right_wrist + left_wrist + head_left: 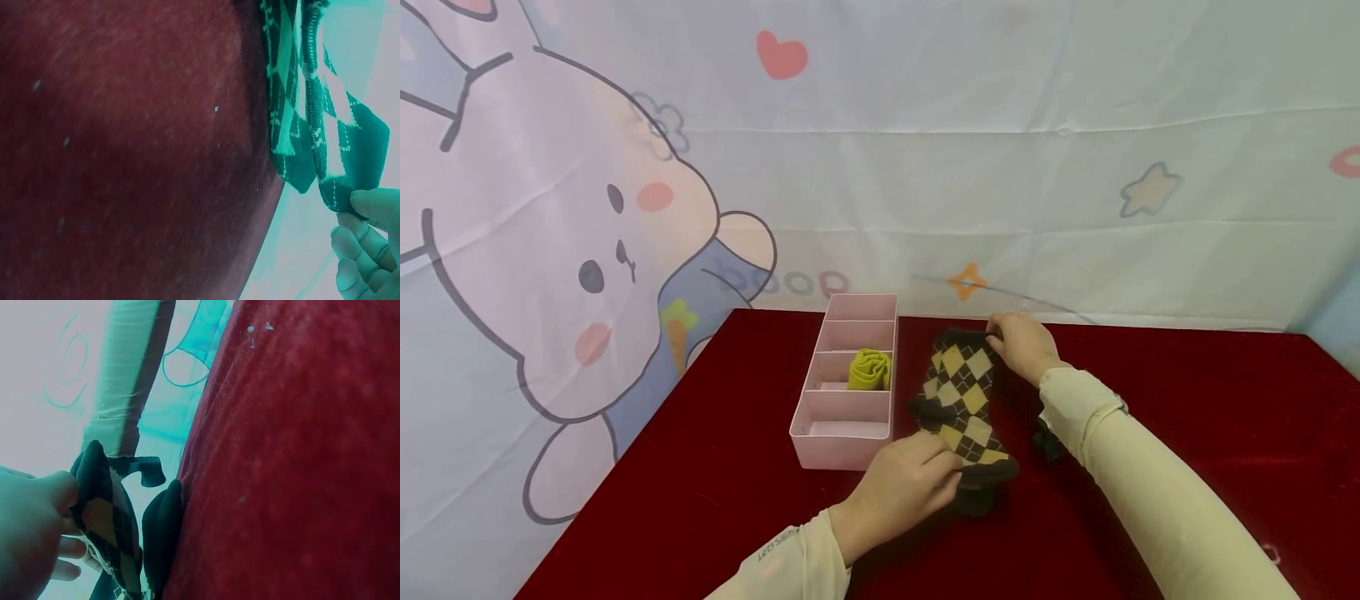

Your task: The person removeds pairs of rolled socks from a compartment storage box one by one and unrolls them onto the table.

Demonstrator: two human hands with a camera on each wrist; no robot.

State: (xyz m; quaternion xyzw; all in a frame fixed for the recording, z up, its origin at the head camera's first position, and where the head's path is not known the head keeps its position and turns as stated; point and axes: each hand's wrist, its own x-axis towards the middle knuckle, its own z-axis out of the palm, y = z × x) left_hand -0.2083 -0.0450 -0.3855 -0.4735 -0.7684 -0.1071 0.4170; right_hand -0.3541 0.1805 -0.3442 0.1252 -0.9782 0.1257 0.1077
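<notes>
Nearest my head camera, I see the pale left sleeve (pixel 805 554) and, beyond its cuff, the left hand (pixel 901 482), whose thumb and fingers pinch the argyle sock (pixel 958 383) close to its dark toe end. A second dark toe (pixel 973 500) lies just under that end, on the red cloth (pixel 1187 508). The right sleeve (pixel 1157 483) reaches in from my lower right, and a dark item (pixel 1047 442), partly hidden by it, sits on the cloth (too murky from here for me to name).

The sock stretches away from me between the two hands, just right of a pink box (pixel 842 454) with four compartments. A yellow-green roll (pixel 870 370) occupies the second compartment from my side, against its right wall. At the sock's far end, the right hand (pixel 1024 343) pinches a corner of the dark cuff between thumb and forefinger, its other fingers loosely bent. Farthest off hangs a pale backdrop (pixel 925 167) printed with a large rabbit (pixel 542 250).
</notes>
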